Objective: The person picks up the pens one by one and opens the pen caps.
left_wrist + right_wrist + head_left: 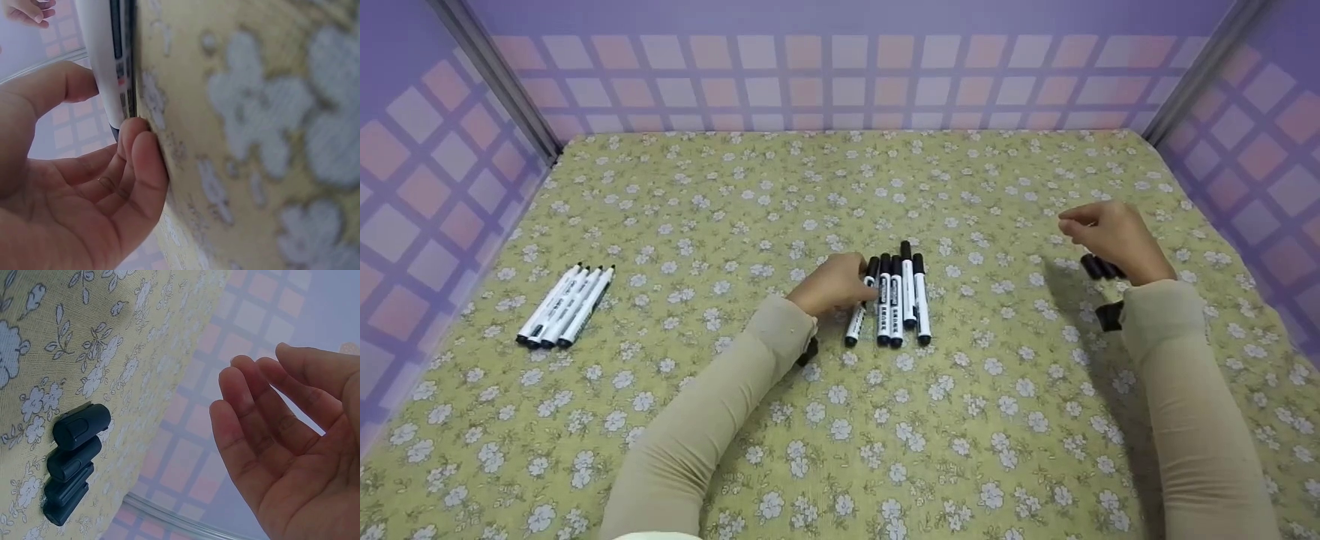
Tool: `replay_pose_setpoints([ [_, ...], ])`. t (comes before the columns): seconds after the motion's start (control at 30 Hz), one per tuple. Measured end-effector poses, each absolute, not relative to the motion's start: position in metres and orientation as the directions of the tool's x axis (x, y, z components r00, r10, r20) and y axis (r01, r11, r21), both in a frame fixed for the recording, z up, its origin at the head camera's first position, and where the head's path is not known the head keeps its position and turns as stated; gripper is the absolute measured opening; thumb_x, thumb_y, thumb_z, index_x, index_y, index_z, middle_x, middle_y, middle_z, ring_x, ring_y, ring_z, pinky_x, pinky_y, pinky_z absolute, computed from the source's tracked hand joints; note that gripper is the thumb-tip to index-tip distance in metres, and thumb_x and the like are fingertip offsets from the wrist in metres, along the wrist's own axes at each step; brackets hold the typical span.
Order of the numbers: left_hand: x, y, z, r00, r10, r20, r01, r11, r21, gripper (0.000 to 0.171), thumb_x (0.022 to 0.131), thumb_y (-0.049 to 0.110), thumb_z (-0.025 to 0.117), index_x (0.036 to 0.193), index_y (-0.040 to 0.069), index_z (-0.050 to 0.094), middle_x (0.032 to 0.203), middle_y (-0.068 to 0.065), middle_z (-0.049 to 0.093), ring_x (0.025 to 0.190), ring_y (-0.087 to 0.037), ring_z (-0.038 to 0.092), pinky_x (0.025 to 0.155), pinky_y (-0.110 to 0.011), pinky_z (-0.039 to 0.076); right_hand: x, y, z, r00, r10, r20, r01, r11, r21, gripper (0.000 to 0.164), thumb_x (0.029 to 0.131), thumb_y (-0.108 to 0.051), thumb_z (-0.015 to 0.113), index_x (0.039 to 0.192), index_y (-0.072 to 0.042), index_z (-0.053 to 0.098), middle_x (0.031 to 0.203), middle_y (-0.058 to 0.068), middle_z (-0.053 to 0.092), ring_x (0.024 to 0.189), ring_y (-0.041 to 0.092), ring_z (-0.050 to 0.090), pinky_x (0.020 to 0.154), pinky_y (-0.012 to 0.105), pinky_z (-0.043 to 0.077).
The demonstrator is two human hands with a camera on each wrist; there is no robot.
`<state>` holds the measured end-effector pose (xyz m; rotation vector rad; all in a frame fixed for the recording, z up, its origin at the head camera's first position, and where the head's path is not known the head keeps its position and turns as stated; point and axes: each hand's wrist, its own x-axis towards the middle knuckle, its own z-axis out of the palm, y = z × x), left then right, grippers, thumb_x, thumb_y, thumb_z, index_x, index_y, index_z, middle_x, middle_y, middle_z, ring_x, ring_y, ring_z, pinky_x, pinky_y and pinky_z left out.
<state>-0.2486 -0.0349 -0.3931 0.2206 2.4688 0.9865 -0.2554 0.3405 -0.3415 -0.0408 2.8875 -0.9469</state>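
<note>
My left hand [829, 283] is at the leftmost capped whiteboard marker [855, 326] of a row in the middle of the table. In the left wrist view its thumb and fingers hold the white barrel of that marker [101, 56] between them. Several more capped markers [896, 307] lie side by side just to the right. My right hand [1117, 238] hovers over the right side of the table, fingers loosely bent with nothing in them. Below it, several black marker caps [79, 430] lie in a row on the cloth, partly hidden by the wrist in the head view.
Several uncapped white markers [562, 307] lie together at the left, tips pointing away. A yellow-green floral cloth [840, 465] covers the table. Purple checked panels [847, 67] stand at the back and both sides.
</note>
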Motion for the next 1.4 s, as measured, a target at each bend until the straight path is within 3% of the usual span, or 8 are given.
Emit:
replay_pose_setpoints([
  [0.33, -0.249, -0.036, -0.393, -0.877, 0.327, -0.351, -0.010, 0.719, 0.695, 0.048, 0.087, 0.008, 0.061, 0.133, 0.002, 0.048, 0.112, -0.013, 0.056, 0.061, -0.014, 0.044, 0.053, -0.028, 0.039, -0.256, 0.339, -0.344, -0.994, -0.070, -0.084, -0.007, 0.809, -0.588, 0.054, 0.098, -0.043, 0.049, 0.135, -0.004, 0.055, 0.124, 0.027, 0.060, 0.108, 0.039, 0.059, 0.090, 0.055, 0.047],
  [0.67, -0.249, -0.047, -0.392, -0.869, 0.342, -0.358, -0.026, 0.690, 0.723, 0.048, 0.087, 0.009, 0.057, 0.134, 0.001, 0.048, 0.129, -0.014, 0.054, 0.060, -0.012, 0.045, 0.061, -0.029, 0.043, -0.256, 0.338, -0.344, -0.994, -0.079, -0.073, -0.023, 0.819, -0.573, 0.052, 0.099, -0.041, 0.049, 0.135, -0.004, 0.055, 0.123, 0.026, 0.061, 0.106, 0.039, 0.060, 0.088, 0.055, 0.048],
  [0.87, -0.246, -0.052, -0.390, -0.875, 0.375, -0.306, 0.034, 0.679, 0.734, 0.046, 0.089, 0.014, 0.059, 0.132, 0.002, 0.051, 0.120, -0.013, 0.058, 0.068, -0.012, 0.050, 0.067, -0.029, 0.046, -0.257, 0.338, -0.346, -0.994, -0.085, -0.062, -0.035, 0.823, -0.567, 0.053, 0.098, -0.043, 0.049, 0.134, -0.004, 0.056, 0.120, 0.026, 0.062, 0.104, 0.037, 0.061, 0.086, 0.052, 0.049],
  [1.03, -0.242, -0.052, -0.389, -0.875, 0.379, -0.300, 0.017, 0.644, 0.765, 0.043, 0.090, 0.014, 0.060, 0.132, 0.006, 0.052, 0.111, -0.009, 0.059, 0.061, -0.012, 0.047, 0.057, -0.027, 0.044, -0.258, 0.336, -0.347, -0.993, -0.100, -0.061, -0.049, 0.827, -0.560, 0.051, 0.099, -0.040, 0.049, 0.133, -0.003, 0.057, 0.122, 0.027, 0.062, 0.105, 0.039, 0.062, 0.086, 0.053, 0.049],
  [1.23, -0.242, -0.053, -0.389, -0.878, 0.399, -0.263, 0.076, 0.660, 0.748, 0.040, 0.090, 0.015, 0.059, 0.129, 0.010, 0.057, 0.113, -0.008, 0.061, 0.093, -0.020, 0.060, 0.073, -0.033, 0.051, -0.260, 0.336, -0.347, -0.990, -0.120, -0.080, -0.057, 0.835, -0.547, 0.050, 0.099, -0.039, 0.050, 0.133, -0.004, 0.057, 0.125, 0.027, 0.060, 0.107, 0.040, 0.061, 0.087, 0.056, 0.048],
  [1.4, -0.244, -0.055, -0.388, -0.876, 0.415, -0.245, 0.127, 0.690, 0.712, 0.038, 0.094, 0.018, 0.054, 0.131, 0.012, 0.058, 0.115, -0.009, 0.063, 0.089, -0.020, 0.060, 0.069, -0.033, 0.047, -0.261, 0.334, -0.348, -0.987, -0.125, -0.099, -0.051, 0.833, -0.551, 0.052, 0.098, -0.042, 0.049, 0.134, -0.005, 0.056, 0.126, 0.026, 0.060, 0.108, 0.039, 0.060, 0.089, 0.056, 0.048],
])
